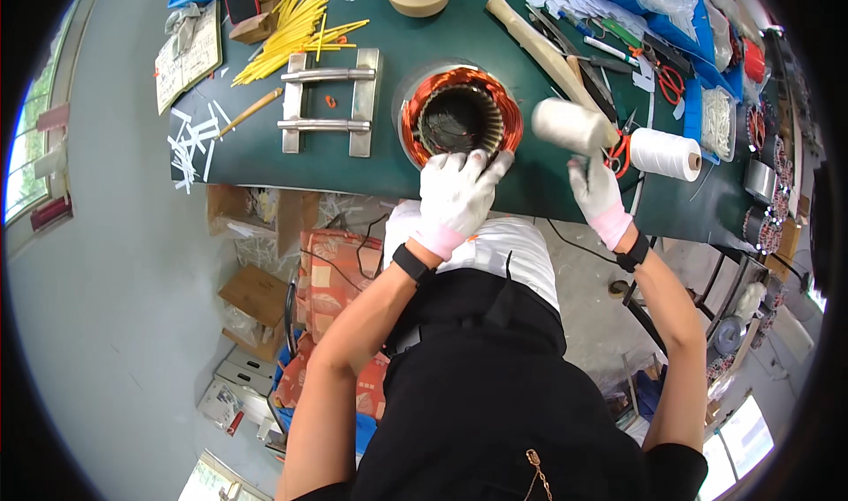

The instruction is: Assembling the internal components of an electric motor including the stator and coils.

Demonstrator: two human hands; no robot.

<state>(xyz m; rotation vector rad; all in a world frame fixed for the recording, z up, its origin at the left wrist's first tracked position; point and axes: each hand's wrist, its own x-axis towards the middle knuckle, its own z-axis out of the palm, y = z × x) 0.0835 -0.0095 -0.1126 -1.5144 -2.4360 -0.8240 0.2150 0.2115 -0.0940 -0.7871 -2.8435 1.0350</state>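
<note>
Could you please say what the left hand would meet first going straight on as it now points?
The left hand would likely meet the copper-wound ring first; its fingers seem at the near edge, depth unclear.

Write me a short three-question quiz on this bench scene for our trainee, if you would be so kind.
1. Which gloved hand touches the copper-wound ring?
2. True or false: the white thread spool lies to the right of the ring.
3. What colour are the loose sticks heaped near the metal frame? A) blue B) yellow C) black

Key:
1. The left hand.
2. True.
3. B.
</note>
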